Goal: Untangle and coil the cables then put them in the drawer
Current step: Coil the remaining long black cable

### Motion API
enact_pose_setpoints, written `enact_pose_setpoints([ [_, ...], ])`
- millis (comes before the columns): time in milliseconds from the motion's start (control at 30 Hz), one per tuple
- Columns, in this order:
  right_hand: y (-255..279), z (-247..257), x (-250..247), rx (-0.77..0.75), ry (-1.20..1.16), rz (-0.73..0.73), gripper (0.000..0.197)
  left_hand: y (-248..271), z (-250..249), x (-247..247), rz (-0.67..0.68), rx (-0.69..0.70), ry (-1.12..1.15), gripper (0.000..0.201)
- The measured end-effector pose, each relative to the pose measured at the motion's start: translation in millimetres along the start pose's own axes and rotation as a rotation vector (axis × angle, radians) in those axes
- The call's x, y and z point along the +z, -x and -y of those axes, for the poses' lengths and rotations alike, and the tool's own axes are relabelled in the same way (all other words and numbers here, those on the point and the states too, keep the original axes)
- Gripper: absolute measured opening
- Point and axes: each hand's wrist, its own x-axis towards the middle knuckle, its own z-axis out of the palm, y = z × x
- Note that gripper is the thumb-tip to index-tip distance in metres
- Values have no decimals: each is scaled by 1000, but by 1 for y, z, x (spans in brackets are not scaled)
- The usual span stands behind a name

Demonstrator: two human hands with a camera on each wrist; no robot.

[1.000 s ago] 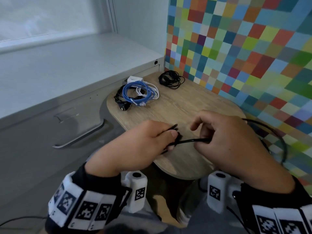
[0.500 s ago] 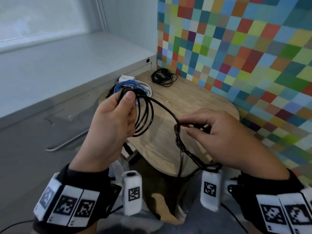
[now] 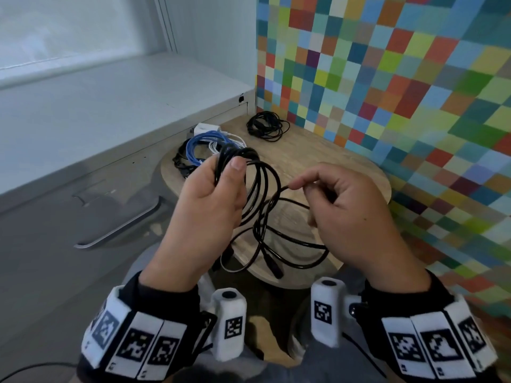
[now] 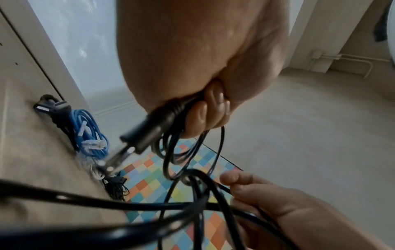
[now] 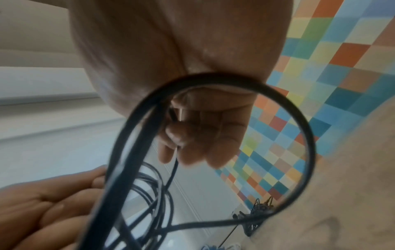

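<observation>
1. Grey drawer front (image 3: 83, 217) is sitting at the far left with one metal handle (image 3: 121, 228) across it; the drawer is closed.
2. No brand or readable writing is showing on any item; square black-and-white coded markers are showing on the two wristbands (image 3: 135, 341) and on the two white wrist camera housings (image 3: 229, 324).
3. One round wooden table (image 3: 312, 150) is standing between the drawer front and the multicoloured checkered wall (image 3: 387, 78).
4. Three cable groups are lying on the table: one bundle of blue cable (image 3: 203, 145) overlapping a white cable with a white adapter (image 3: 206, 128) and a black cable (image 3: 181, 161) at the left edge, and one small black coil (image 3: 266, 125) well apart at the rear, near the wall.
5. The left hand (image 3: 210, 205) is being held raised above the table's near edge, fingers and thumb curled round several gathered loops of the black cable in hand (image 3: 260, 194); the thumb is pressing on top of the loops.
6. In the left wrist view, one black plug (image 4: 147, 133) with metal pins is projecting from this grip.
7. The right hand (image 3: 351, 214) is being held level with the left, thumb and forefinger pinching one strand of the same cable; the other fingers are loosely curled.
8. Loose slack is hanging between the hands and draping onto the table's near edge, where one black connector (image 3: 272, 265) is lying.
</observation>
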Motion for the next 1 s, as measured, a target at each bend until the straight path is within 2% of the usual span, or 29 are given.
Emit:
enact_pose_setpoints([
  [133, -2, -6, 0, 30, 139, 108, 37, -2, -2, -3, -106, 105, 151, 31],
  [233, -1, -4, 6, 8, 244, 72, 14, -3, -5, -4, -167, 123, 209, 30],
  [267, 0, 0, 8, 8, 263, 56, 10, -3, -5, -3, -175, 127, 216, 30],
  [300, 1, 3, 10, 7, 273, 36, 14, -2, -6, -3, -179, 130, 220, 30],
  [400, 4, 11, 14, -99, 288, -80, 25, 0, -7, 1, -159, 140, 219, 31],
  [500, 5, 11, 16, -245, 266, -163, 24, 3, -9, 4, -97, 156, 199, 28],
  [600, 4, 11, 12, -245, 161, -163, 27, 6, -8, 9, -51, 196, 105, 26],
  [700, 4, 11, 6, -209, 124, -118, 20, 6, -5, 13, -74, 226, 18, 24],
  [767, 4, 8, 2, -148, 115, -32, 20, 6, -1, 12, -81, 223, -33, 22],
  [900, 3, 3, -3, -120, 211, 145, 23, 6, 4, 13, -16, 225, -119, 22],
  [1000, 2, 1, -4, -112, 122, 223, 11, 8, 5, 18, 28, 239, -172, 24],
])
